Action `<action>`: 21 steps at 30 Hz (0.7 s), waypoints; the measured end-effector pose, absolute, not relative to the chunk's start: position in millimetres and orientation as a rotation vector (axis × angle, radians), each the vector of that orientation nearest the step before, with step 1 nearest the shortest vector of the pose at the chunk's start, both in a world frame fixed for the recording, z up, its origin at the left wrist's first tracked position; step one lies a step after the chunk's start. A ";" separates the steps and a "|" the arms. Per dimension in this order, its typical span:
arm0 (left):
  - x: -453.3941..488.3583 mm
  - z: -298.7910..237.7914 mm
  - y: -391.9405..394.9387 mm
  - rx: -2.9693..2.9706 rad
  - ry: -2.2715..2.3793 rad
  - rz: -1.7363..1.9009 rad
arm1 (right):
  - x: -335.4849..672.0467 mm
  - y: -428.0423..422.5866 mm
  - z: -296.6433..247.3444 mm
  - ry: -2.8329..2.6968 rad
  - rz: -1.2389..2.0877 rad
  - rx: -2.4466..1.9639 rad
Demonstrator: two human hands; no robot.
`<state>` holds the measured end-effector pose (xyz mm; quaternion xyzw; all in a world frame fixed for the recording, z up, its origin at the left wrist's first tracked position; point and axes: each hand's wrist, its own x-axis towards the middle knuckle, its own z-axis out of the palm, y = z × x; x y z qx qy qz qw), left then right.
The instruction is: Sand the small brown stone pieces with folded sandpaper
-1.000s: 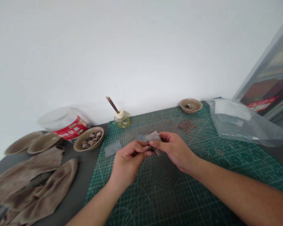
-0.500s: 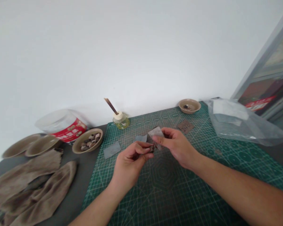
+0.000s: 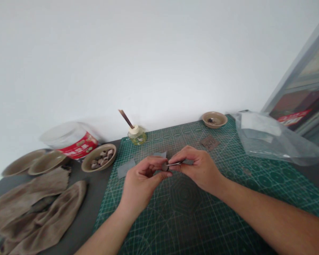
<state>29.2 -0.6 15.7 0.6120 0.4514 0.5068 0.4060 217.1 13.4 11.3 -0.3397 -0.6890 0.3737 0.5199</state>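
Head view. A green cutting mat (image 3: 186, 226) is lying beneath both hands. The left hand (image 3: 145, 180) is clenched, pinching a small dark stone (image 3: 164, 166) above the mat's middle. The right hand (image 3: 199, 168) is grasping a thin metal pin (image 3: 174, 164), which is touching the stone. A grey sandpaper sheet (image 3: 126, 169) is lying on the mat, left of the hands, and a brown sandpaper square (image 3: 210, 142) is lying near the mat's far edge. A bowl of pebbles (image 3: 99, 157) is sitting just left of the mat, while a clear plastic bag (image 3: 271, 141) is lying across its far right corner.
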 end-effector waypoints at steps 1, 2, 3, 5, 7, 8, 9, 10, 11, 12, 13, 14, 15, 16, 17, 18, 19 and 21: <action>29.1 16.0 -0.5 1.565 1.122 1.279 | 217.2 13.4 11.3 -1.655 0.891 -0.816; 28.8 16.2 -0.2 1.590 1.102 1.284 | 217.5 13.3 11.4 -1.657 0.887 -0.816; 28.3 16.3 0.1 1.614 1.082 1.295 | 217.7 13.2 11.8 -1.660 0.885 -0.813; 27.1 16.4 1.0 1.651 1.059 1.318 | 218.6 13.1 13.1 -1.686 0.871 -0.796; 25.8 16.5 1.8 1.686 1.070 1.326 | 220.0 13.6 14.8 -1.753 0.835 -0.770; 25.1 16.6 2.2 1.709 1.080 1.325 | 220.7 14.1 15.6 -1.793 0.807 -0.760; 24.5 16.6 2.4 1.736 1.089 1.324 | 221.5 14.7 16.1 -1.832 0.778 -0.755; 23.8 16.5 2.5 1.765 1.093 1.324 | 222.1 15.4 16.2 -1.866 0.745 -0.757; 23.1 16.2 2.7 1.793 1.093 1.326 | 222.6 16.1 16.0 -1.890 0.709 -0.768; 22.4 15.7 2.9 1.822 1.089 1.326 | 222.9 16.7 15.4 -1.908 0.668 -0.782; 21.5 15.0 3.1 1.852 1.084 1.325 | 223.1 17.0 14.5 -1.925 0.624 -0.794; 20.7 14.2 3.5 1.881 1.080 1.321 | 223.1 17.1 13.6 -1.944 0.577 -0.796; 19.8 13.3 3.9 1.908 1.078 1.315 | 223.1 16.9 12.7 -1.966 0.531 -0.786; 19.0 12.4 4.3 1.933 1.079 1.308 | 223.1 16.5 12.0 -1.991 0.491 -0.765; 18.3 11.7 4.6 1.953 1.083 1.302 | 223.0 16.0 11.5 -2.017 0.458 -0.739; 17.7 11.3 4.7 1.967 1.089 1.298 | 222.9 15.4 11.2 -2.037 0.428 -0.718; 17.3 11.1 4.6 1.975 1.095 1.300 | 222.8 14.8 11.1 -2.050 0.402 -0.707; 16.9 11.3 3.9 1.993 1.101 1.308 | 222.4 13.9 11.1 -2.053 0.354 -0.710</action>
